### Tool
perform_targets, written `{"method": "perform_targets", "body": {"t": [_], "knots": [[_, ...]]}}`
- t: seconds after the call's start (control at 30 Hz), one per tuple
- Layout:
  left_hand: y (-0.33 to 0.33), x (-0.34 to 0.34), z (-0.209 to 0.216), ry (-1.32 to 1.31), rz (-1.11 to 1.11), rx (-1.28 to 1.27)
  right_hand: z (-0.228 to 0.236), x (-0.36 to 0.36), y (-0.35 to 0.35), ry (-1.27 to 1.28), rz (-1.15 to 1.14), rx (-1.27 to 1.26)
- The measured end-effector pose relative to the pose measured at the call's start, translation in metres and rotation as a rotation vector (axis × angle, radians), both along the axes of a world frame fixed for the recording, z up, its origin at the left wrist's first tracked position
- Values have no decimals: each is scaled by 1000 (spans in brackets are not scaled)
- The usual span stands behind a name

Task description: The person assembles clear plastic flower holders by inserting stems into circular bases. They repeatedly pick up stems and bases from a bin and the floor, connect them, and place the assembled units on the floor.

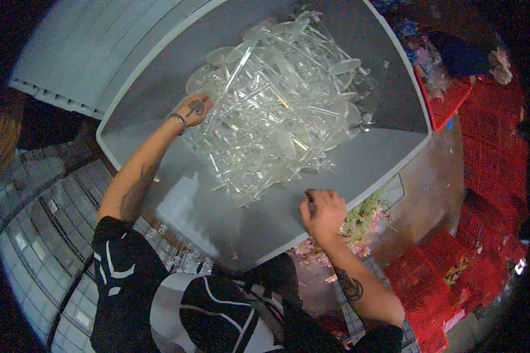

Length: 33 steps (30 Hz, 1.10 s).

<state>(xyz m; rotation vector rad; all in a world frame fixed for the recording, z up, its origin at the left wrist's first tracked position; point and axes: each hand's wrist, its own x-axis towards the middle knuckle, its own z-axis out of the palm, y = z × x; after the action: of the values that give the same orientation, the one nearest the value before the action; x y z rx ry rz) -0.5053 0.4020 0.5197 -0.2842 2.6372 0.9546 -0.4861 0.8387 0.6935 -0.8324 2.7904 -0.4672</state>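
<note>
A heap of clear, shiny pieces [277, 112], thin rods and round discs among them, lies in a large grey bin [371, 159]. At the heap's left edge is my left hand [195, 110], its fingers curled in among the clear pieces. Its fingertips are partly hidden, so what they hold cannot be made out. Over the bin's near right side, close to the rim, my right hand [324, 212] hovers or rests with fingers bent and thumb apart. It appears to hold nothing, and stays apart from the heap.
Pink flowers with green stems [368, 220] lie just outside the bin's near right rim. Red crates [424, 270] are stacked along the right. To the left stand wire-grid racks [53, 235]; a grey ribbed panel [100, 53] is at the upper left.
</note>
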Motion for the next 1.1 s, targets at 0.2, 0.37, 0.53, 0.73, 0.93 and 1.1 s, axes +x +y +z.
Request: {"method": "perform_targets", "body": {"t": [0.2, 0.37, 0.53, 0.73, 0.93, 1.1], "knots": [[46, -17, 52, -325, 541, 399, 2, 0, 3, 24, -18, 6], [60, 0, 33, -143, 967, 628, -4, 2, 4, 9, -21, -1], [67, 29, 7, -159, 1191, 672, -5, 4, 5, 41, -33, -28], [66, 52, -17, -151, 1257, 685, -3, 3, 1, 68, -33, -41], [107, 12, 42, 46, 464, 340, 0, 2, 2, 59, -49, -11], [159, -1, 82, -12, -30, 279, -4, 1, 4, 17, -8, 33]]}}
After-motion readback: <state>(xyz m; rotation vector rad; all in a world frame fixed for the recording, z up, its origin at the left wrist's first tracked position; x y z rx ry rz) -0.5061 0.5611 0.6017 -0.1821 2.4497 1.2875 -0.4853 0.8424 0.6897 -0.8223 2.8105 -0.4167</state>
